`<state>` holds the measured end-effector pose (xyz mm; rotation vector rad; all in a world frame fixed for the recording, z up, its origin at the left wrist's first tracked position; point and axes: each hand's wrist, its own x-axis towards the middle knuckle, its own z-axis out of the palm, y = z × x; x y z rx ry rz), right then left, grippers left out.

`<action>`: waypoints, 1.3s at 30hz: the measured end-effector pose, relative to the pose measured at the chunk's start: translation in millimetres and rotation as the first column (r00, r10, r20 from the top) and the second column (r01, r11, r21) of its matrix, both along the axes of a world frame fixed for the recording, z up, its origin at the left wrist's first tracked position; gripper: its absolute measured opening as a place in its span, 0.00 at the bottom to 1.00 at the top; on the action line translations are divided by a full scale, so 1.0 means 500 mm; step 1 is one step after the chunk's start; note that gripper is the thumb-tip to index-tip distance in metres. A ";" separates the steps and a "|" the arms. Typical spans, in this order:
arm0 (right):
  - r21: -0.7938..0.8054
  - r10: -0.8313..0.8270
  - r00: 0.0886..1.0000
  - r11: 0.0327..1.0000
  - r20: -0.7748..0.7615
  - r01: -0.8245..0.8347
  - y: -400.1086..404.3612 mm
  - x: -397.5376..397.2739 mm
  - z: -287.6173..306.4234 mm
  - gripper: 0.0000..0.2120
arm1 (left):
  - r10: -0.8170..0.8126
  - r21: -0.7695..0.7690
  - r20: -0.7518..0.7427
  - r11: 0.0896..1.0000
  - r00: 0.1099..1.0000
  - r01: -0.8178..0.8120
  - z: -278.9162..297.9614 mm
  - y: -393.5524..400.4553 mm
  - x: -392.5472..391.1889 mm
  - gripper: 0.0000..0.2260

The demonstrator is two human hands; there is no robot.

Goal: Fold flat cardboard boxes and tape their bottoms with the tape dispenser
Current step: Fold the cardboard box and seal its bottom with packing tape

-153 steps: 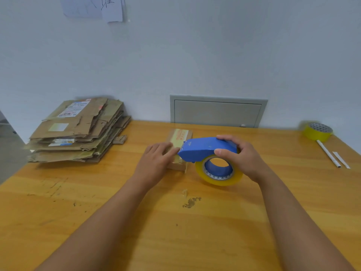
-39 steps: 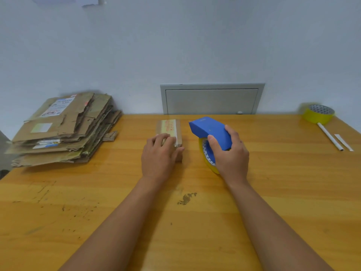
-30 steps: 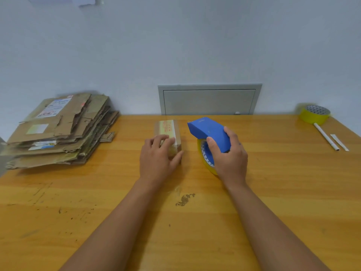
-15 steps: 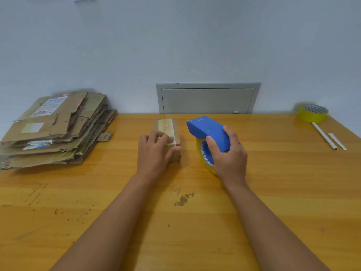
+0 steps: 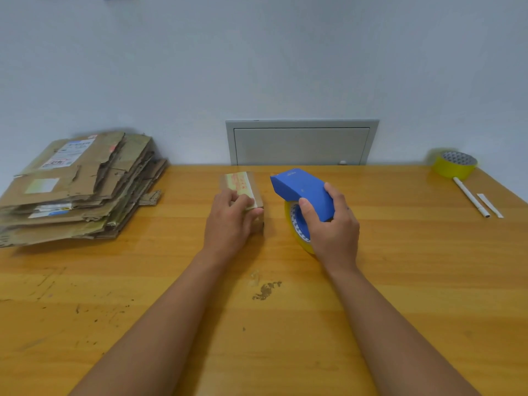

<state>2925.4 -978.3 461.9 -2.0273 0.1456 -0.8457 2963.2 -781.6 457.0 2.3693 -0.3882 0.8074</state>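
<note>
Gripping tape dispenser (image 5: pixel 303 192) right hand (image 5: pixel 333 227), box (image 5: pixel 243 190) beside.

The scene is lit evenly and softly from above. Soft shadows are cast beneath both forearms, and a mild sheen is seen on the counter (image 5: pixel 400 281). Edges are bowed by wide-angle distortion; focus is slightly soft.

A yellow tape roll (image 5: pixel 455 165), white pen (image 5: pixel 471 197) and grey wall hatch (image 5: pixel 301 144) stood around the scuffed wooden table (image 5: pixel 400 281).
</note>
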 end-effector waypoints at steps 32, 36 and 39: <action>0.024 0.010 1.000 1.000 0.009 -0.010 0.003 -0.006 0.005 0.31 | -0.126 -0.012 -0.081 0.992 0.989 0.125 0.004 0.026 -0.011 0.17; 0.010 0.011 1.000 1.000 0.002 -0.011 0.002 -0.005 0.003 0.31 | -0.099 -0.004 -0.027 0.995 0.995 0.099 0.004 0.023 -0.013 0.14; 0.017 0.011 1.000 1.000 -0.005 -0.011 0.001 -0.006 0.005 0.31 | -0.051 -0.008 -0.024 0.999 0.998 0.051 0.007 0.005 -0.014 0.13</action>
